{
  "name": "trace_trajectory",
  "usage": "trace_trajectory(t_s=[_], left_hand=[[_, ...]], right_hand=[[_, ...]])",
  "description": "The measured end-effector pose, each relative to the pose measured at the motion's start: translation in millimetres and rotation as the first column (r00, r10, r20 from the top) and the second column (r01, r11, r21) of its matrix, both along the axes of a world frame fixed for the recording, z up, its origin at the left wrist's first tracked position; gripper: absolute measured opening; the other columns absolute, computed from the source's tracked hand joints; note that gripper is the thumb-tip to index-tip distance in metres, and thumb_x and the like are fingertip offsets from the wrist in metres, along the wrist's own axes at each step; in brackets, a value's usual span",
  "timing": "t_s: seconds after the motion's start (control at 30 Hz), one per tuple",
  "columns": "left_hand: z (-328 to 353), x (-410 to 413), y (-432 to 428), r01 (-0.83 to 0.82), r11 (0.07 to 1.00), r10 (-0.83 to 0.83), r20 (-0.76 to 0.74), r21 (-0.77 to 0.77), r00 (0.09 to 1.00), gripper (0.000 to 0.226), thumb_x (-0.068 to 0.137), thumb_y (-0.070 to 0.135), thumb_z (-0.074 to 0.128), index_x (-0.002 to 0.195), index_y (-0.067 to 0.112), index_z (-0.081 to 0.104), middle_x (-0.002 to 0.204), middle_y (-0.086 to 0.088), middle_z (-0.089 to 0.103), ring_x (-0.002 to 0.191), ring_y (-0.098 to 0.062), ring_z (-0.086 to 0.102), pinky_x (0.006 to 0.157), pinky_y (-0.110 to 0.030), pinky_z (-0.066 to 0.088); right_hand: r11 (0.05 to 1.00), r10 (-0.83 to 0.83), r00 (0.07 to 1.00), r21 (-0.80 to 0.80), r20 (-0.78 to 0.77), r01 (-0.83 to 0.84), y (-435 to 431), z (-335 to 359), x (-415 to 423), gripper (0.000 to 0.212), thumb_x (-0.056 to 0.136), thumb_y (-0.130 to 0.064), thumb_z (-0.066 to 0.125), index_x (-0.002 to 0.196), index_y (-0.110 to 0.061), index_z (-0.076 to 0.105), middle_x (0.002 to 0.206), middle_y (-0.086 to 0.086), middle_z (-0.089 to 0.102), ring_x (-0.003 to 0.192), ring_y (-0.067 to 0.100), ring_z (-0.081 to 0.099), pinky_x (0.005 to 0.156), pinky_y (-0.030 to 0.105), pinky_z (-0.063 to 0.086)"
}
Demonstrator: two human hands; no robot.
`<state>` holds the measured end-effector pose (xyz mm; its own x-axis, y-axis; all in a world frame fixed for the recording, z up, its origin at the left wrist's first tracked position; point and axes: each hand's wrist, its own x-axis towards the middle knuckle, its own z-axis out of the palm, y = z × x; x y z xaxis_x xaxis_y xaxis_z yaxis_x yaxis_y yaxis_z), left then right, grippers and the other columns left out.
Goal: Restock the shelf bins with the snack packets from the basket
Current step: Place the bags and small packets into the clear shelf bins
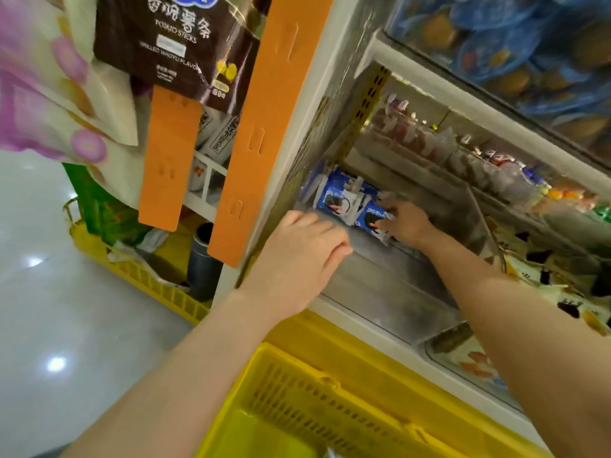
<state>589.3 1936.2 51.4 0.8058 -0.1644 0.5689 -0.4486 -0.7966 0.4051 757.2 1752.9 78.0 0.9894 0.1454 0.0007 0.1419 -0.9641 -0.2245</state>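
Both hands are inside a clear plastic shelf bin (390,285), scuffed rigid walls, box-shaped, mostly bare floor. Right hand (405,223) is at the far end, fingers closed around a blue-and-white snack packet (372,218) (glossy film, crinkled edge), pressing it up beside a second blue-and-white packet (334,196) already standing at the back of the bin; the two touch. Left hand (305,256) rests on the bin's near-left edge, fingers loosely curled, palm down, nothing in it. Yellow basket (297,401) sits below the shelf, just under the forearms: hard moulded plastic, slotted walls, hinged handle folded flat on the rim; contents mostly out of frame, cannot tell what's left. Second yellow crate (148,282) on the glossy tiled floor (43,309) at left, holding green bags. Two flat orange strips (261,127) with slot cut-outs hang down the shelf post. A dark potato-sticks bag (168,44) hangs above them, shiny foil. Neighbouring bins to the right hold small wrapped sweets (blurred).
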Motion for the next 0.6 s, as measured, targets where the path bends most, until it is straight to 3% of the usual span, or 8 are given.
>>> trace_trajectory(t_s=[0.3,0.43,0.6], left_hand=[[0.0,1.6,2.7,0.001,1.000,-0.001,0.007,0.002,1.000,0.024,0.098,0.031,0.041,0.096,0.019,0.062,0.090,0.004,0.066,0.085,-0.015,0.052,0.085,-0.029,0.026],[0.1,0.9,2.8,-0.002,1.000,0.002,-0.008,0.005,1.000,0.025,0.097,0.031,0.039,0.097,0.019,0.062,0.094,0.005,0.065,0.088,-0.014,0.051,0.088,-0.029,0.026],[2.7,-5.6,-4.0,-0.033,0.999,0.033,-0.051,-0.001,0.998,0.025,0.098,0.029,0.037,0.105,0.020,0.059,0.105,0.003,0.062,0.102,-0.014,0.050,0.098,-0.027,0.021]], right_hand=[[0.986,0.054,0.994,-0.160,0.090,-0.040,7.5,-11.0,18.8,0.039,0.087,-0.012,0.062,0.125,-0.004,0.055,0.131,0.018,0.051,0.117,0.032,0.050,0.103,0.038,0.038],[0.997,0.035,0.995,-0.079,0.097,-0.027,14.3,-2.4,6.9,0.044,0.091,-0.019,0.058,0.132,-0.005,0.048,0.131,0.018,0.053,0.117,0.032,0.052,0.101,0.042,0.042],[0.980,0.119,0.957,0.123,0.266,-0.156,22.6,19.9,-56.0,0.033,0.100,-0.025,0.039,0.124,-0.009,0.054,0.122,0.013,0.058,0.109,0.025,0.055,0.085,0.025,0.037]])
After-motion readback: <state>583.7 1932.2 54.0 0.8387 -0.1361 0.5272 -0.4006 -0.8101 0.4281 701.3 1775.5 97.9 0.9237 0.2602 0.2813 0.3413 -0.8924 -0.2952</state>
